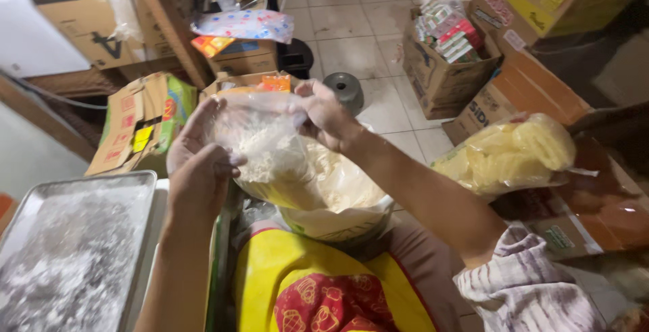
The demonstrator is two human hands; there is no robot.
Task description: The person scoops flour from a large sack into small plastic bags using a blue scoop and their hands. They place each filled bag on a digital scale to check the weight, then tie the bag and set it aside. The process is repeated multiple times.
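Observation:
Both my hands hold a clear plastic bag (260,144) partly filled with white flour. My left hand (197,163) grips its left side and my right hand (326,114) pinches its top right edge. The bag hangs just above a large bag-lined bucket of flour (338,193) that sits between my knees. A yellow apron with red print (318,285) covers my lap below it.
A flour-dusted metal tray (71,244) lies at the lower left. A bag of yellow crackers (507,153) rests on cartons at the right. Open cardboard boxes (446,68) ring the tiled floor, and a small grey metal mould (345,88) stands beyond the bucket.

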